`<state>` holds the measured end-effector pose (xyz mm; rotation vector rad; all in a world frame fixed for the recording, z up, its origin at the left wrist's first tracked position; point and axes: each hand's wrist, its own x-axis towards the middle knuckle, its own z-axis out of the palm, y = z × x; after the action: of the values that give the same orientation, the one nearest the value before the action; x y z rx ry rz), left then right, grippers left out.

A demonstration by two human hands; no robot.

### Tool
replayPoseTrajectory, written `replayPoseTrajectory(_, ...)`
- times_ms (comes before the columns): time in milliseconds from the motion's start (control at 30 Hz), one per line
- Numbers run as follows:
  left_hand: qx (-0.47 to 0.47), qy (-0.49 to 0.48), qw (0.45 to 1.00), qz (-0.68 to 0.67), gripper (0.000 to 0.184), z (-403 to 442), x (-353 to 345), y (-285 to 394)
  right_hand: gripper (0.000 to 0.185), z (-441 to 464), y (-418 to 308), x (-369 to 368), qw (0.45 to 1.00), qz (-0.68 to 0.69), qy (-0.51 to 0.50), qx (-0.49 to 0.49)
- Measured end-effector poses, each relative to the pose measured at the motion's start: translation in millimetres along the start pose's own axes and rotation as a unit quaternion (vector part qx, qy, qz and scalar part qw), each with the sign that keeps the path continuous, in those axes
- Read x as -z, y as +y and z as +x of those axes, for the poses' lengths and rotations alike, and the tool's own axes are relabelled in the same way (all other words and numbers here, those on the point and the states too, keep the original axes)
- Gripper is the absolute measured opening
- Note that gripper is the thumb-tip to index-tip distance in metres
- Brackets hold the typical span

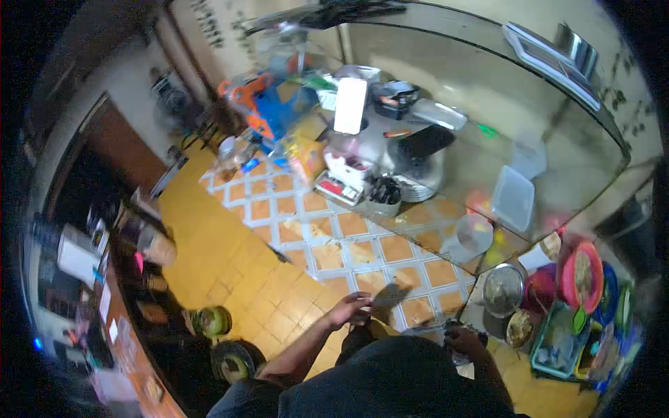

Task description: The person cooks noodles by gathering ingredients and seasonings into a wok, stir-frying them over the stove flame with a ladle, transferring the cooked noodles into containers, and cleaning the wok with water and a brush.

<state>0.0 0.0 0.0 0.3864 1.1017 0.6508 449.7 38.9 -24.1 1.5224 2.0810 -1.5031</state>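
Observation:
My left hand [350,311] is over the front edge of the table [341,256], its fingers loosely stretched toward the right, with nothing visible in them. Just beyond the fingertips a dark patch, seemingly a shadow, falls on the orange-and-white checked tablecloth. To the right, my right hand [468,344] is low beside my body with its fingers curled. Something dark and partly see-through shows at those fingers, too blurred to name.
On the table stand a stack of plates [419,189], a cup of dark-handled cutlery [384,194] and a glass case [481,160]. At right are a metal bowl [503,289], a pink basin [584,277] and a teal basket [555,341]. Green gas cylinders [211,321] stand on the floor.

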Motion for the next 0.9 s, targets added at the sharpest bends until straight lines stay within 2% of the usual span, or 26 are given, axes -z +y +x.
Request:
replayPoseTrajectory(67,-0.059,-0.122,0.989,0.057,0.055,27,-44,11,0.042,-63,-11,-7,0.996,0.037,0.07,-0.028)
replayPoseTrajectory(100,-0.014,-0.057,0.987,0.148,0.055,-11,64,93,0.042,50,-101,-85,0.987,0.142,0.066,0.029)
replayPoseTrajectory(167,0.001,-0.196,0.976,0.091,0.053,47,8,62,0.036,-15,-74,-65,0.99,-0.031,0.132,-0.033)
replayPoseTrajectory(200,0.02,-0.281,0.955,0.093,0.054,74,-12,55,0.031,-34,-55,-63,0.982,0.007,0.186,0.024)
replayPoseTrajectory(233,0.058,-0.268,0.941,0.199,0.059,84,-35,46,0.03,-52,-61,-72,0.968,0.122,0.192,-0.108)
replayPoseTrajectory(267,0.106,-0.324,0.927,0.155,0.058,93,-55,39,0.032,-64,-43,-84,0.966,0.11,0.223,-0.076)
replayPoseTrajectory(300,0.167,-0.375,0.905,0.11,0.057,100,-77,27,0.034,-84,-27,-98,0.964,0.114,0.224,-0.086)
replayPoseTrajectory(333,0.218,-0.408,0.873,0.154,0.057,111,-98,8,0.035,-105,-9,-111,0.962,0.119,0.225,-0.097)
replayPoseTrajectory(367,0.184,-0.416,0.859,0.234,0.055,124,-116,-13,0.033,-101,32,-150,0.957,0.077,0.245,-0.136)
replayPoseTrajectory(400,0.143,-0.431,0.837,0.306,0.052,133,-135,-34,0.03,-122,41,-166,0.939,0.137,0.263,-0.172)
replayPoseTrajectory(433,0.016,-0.473,0.788,0.394,0.05,134,-162,-51,0.029,-130,83,-206,0.906,0.112,0.406,-0.03)
replayPoseTrajectory(467,-0.107,-0.506,0.735,0.438,0.047,125,-182,-55,0.027,-150,78,-223,0.91,0.122,0.36,-0.166)
replayPoseTrajectory(533,-0.137,-0.449,0.752,0.462,0.036,120,-235,-76,0.023,-192,96,-249,0.881,0.209,0.404,-0.132)
replayPoseTrajectory(567,-0.134,-0.472,0.737,0.465,0.036,122,-270,-86,0.023,-239,62,-217,0.873,0.249,0.384,-0.168)
replayPoseTrajectory(600,-0.108,-0.456,0.73,0.497,0.031,125,-307,-96,0.023,-263,78,-215,0.863,0.251,0.401,-0.18)
replayPoseTrajectory(633,-0.08,-0.432,0.724,0.531,0.029,119,-337,-101,0.024,-280,89,-218,0.855,0.295,0.352,-0.243)
replayPoseTrajectory(667,-0.086,-0.391,0.714,0.575,0.03,87,-411,-122,0.025,-289,128,-233,0.846,0.34,0.302,-0.278)
replayPoseTrajectory(700,-0.164,-0.463,0.702,0.516,0.031,82,-449,-142,0.025,-297,137,-238,0.841,0.354,0.305,-0.274)
replayPoseTrajectory(767,-0.102,-0.571,0.725,0.37,0.025,58,-523,-175,0.029,-329,160,-234,0.8,0.375,0.404,-0.237)
replayPoseTrajectory(833,-0.056,-0.616,0.723,0.31,0.017,24,-586,-199,0.033,-375,167,-224,0.796,0.265,0.507,-0.197)
replayPoseTrajectory(900,-0.016,-0.691,0.651,0.314,0.018,-30,-654,-194,0.033,-392,200,-234,0.799,0.228,0.527,-0.178)
